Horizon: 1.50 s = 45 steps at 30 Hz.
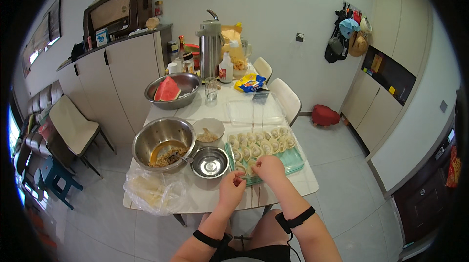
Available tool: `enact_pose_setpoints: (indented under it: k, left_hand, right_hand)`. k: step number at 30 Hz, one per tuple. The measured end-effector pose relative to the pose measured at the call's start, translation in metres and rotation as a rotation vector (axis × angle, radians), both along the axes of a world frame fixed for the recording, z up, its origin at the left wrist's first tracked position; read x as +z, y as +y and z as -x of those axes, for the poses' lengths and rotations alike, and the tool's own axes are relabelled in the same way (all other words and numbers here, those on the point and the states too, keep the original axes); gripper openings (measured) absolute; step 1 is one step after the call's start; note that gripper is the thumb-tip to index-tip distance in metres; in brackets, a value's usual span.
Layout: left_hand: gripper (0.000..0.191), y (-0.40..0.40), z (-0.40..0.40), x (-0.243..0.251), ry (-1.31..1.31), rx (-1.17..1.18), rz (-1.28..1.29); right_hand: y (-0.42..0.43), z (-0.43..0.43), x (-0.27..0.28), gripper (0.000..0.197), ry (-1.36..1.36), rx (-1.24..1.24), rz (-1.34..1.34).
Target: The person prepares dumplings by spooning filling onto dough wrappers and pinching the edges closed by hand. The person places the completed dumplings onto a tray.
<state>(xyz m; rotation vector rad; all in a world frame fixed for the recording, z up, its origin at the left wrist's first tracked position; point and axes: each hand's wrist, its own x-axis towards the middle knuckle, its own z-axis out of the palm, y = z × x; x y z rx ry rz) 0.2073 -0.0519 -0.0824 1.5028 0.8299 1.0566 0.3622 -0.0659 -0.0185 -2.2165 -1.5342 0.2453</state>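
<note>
My right hand [270,169] is over the near edge of a green-based plastic tray [293,160], its fingertips at a folded dumpling [251,165] in the front row. My left hand [232,190] hovers at the tray's near left corner, thumb and fingers close together, close to another dumpling [240,169]; whether it holds anything cannot be told. Rows of dumplings [266,146] fill much of the tray. Left of it stand a small steel bowl of clear liquid [210,162], a large steel bowl [163,144] with minced filling and a spoon, and a clear bag of wrappers [152,190].
A bowl with pale food [208,132] stands behind the small steel bowl. Farther back are a clear plastic lid [254,110], a steel basin [172,102] with watermelon [167,89], a drinking glass [211,91], a white bottle [225,68] and a tall steel airpot [210,51].
</note>
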Motion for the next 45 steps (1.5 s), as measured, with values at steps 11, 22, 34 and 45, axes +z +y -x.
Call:
enact_pose_setpoints:
  k: [11,22,34,45]
  left_hand:
    - [0.029,-0.004,-0.002,-0.006,0.044,0.04,-0.071]
    - [0.029,-0.009,-0.001,-0.009,0.065,0.109,-0.178]
    - [0.029,-0.015,0.001,-0.002,0.068,0.131,-0.239]
    - [0.025,0.012,0.04,0.025,-0.131,0.215,-0.074]
  right_hand:
    - [0.006,0.007,-0.011,0.02,-0.042,-0.041,-0.072]
    - [-0.005,-0.025,0.012,0.027,-0.067,-0.161,0.014]
    - [0.005,-0.018,0.003,0.022,-0.08,-0.175,0.101]
    - [-0.022,0.02,0.022,0.025,-0.074,-0.029,-0.388]
